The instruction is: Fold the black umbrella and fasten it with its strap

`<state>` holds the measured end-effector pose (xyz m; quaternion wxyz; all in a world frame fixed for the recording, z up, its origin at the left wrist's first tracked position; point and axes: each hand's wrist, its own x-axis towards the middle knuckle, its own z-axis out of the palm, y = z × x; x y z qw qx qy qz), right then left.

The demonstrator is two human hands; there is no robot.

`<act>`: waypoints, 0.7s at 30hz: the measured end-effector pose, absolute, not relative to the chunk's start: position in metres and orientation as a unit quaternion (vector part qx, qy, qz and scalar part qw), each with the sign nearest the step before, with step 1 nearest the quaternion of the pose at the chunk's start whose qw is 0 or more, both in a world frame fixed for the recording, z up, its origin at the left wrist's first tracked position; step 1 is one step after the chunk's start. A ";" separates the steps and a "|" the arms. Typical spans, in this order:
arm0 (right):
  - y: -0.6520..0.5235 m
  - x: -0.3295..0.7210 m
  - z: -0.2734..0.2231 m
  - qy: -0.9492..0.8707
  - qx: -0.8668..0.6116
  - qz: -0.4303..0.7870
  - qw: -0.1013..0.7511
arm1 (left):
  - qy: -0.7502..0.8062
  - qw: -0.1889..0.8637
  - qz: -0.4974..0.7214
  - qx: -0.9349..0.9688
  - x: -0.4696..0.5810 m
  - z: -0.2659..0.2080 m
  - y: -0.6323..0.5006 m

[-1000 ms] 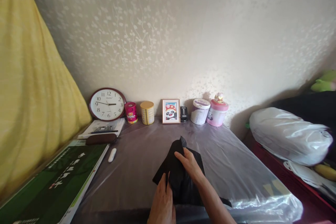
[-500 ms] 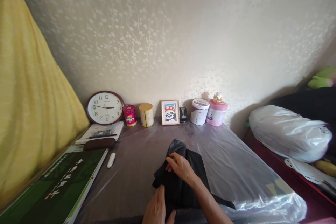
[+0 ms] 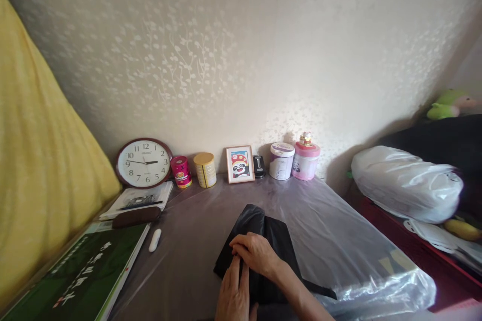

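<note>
Catalogued from my head view, hands outward.

Item: right hand (image 3: 259, 256), its fingers bent and drawn narrow, their tips meeting the fingertips of the left hand. From my remote seat I cannot tell whether it pinches anything.
Item: left hand (image 3: 234, 291), fingers straight and close together, laid against the cloth; I cannot tell whether its thumb grips.
Item: black cloth (image 3: 283, 241), folded and faintly glossy, beneath both hands at the near middle of the table (image 3: 181, 271); a narrow black strip (image 3: 320, 290) trails from it to the right.
Item: the table's clear plastic cover (image 3: 399, 286), shiny at the near right corner.
Item: small white object (image 3: 154, 241), left of the cloth, well apart.
Item: large green book (image 3: 85, 271), farther left; a brown case (image 3: 136, 216) at its far end, papers (image 3: 161, 193) beyond.
Item: back row, left to right: round clock (image 3: 145, 163), pink tin (image 3: 182, 173), yellow-lidded can (image 3: 205, 170), framed panda picture (image 3: 240, 165), black device (image 3: 258, 166), white-and-purple tub (image 3: 281, 161), pink-lidded tub (image 3: 307, 163) bearing a figurine (image 3: 305, 138).
Item: yellow curtain (image 3: 37, 160), far left.
Item: white plastic bag (image 3: 406, 183), right of the table.
</note>
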<state>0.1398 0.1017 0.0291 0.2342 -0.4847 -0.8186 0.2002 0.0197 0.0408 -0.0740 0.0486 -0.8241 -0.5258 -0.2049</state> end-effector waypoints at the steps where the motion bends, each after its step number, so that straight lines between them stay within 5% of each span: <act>1: 0.100 0.143 0.027 -0.827 -0.473 0.179 0.246 | -0.539 0.043 -0.201 -0.817 0.022 -0.075 0.040; 21: 0.167 0.173 0.008 -0.774 -0.533 0.038 0.340 | -0.567 -0.107 -0.137 -0.805 0.026 -0.055 0.042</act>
